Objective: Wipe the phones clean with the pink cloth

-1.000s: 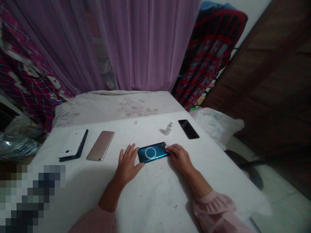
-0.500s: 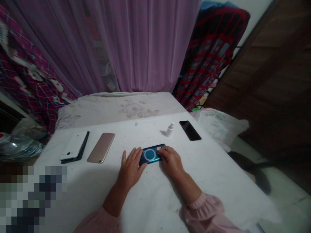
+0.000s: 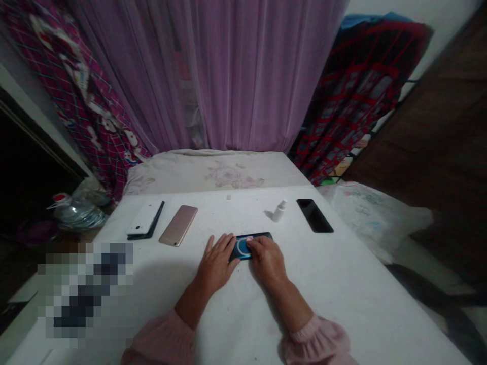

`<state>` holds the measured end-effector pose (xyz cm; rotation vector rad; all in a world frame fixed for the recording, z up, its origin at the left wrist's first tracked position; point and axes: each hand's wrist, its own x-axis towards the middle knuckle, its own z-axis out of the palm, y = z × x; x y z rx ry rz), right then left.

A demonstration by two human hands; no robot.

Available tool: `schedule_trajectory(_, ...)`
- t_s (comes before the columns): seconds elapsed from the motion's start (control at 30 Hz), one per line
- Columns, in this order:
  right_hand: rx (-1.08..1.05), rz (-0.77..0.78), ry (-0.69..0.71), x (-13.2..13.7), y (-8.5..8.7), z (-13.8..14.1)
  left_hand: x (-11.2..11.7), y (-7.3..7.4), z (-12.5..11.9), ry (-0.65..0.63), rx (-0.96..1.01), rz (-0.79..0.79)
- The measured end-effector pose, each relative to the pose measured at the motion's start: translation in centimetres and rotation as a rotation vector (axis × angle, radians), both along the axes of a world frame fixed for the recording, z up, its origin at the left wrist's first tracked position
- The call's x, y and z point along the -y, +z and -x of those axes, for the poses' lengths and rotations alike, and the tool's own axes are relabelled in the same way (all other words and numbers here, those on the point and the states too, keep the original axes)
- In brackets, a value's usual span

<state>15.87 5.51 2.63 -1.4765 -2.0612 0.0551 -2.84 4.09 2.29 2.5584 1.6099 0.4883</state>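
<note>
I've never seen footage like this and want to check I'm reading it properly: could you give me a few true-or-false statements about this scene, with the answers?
1. The right hand lies on a blue phone. True.
2. The white spray bottle lies on its side. False: it stands upright.
3. The black phone lies left of the rose-gold phone. False: it lies to the right, beyond the bottle.
4. A white phone rests on a dark cover. True.
5. The left hand holds the bottle. False: it rests beside the blue phone.
</note>
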Motion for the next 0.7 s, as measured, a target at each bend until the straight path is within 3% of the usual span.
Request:
schedule_trajectory(0.1,0.028,-0.001,-0.133,-0.8,-0.4,-2.0,0.3,0.2,-0.2,0.012,0.002,0.036)
schedule_trajectory(0.2,0.055,0.002,-0.197,-1.9,-0.6,-2.1,0.5,0.1,-0.4,0.012,0.010,0.047)
schedule_trajectory(0.47,0.060,-0.038,0.054,-0.5,-0.2,2.9,0.6,0.1,-0.5,0.002,0.008,0.039)
schedule_trajectory(0.57,0.063,-0.036,0.066,0.0,-0.4,1.7,0.5,0.0,-0.4,0.001,0.014,0.032)
schedule_trajectory(0.7,0.099,0.019,-0.121,-1.1,-0.2,-0.7,0.1,-0.4,-0.2,-0.008,0.005,0.034)
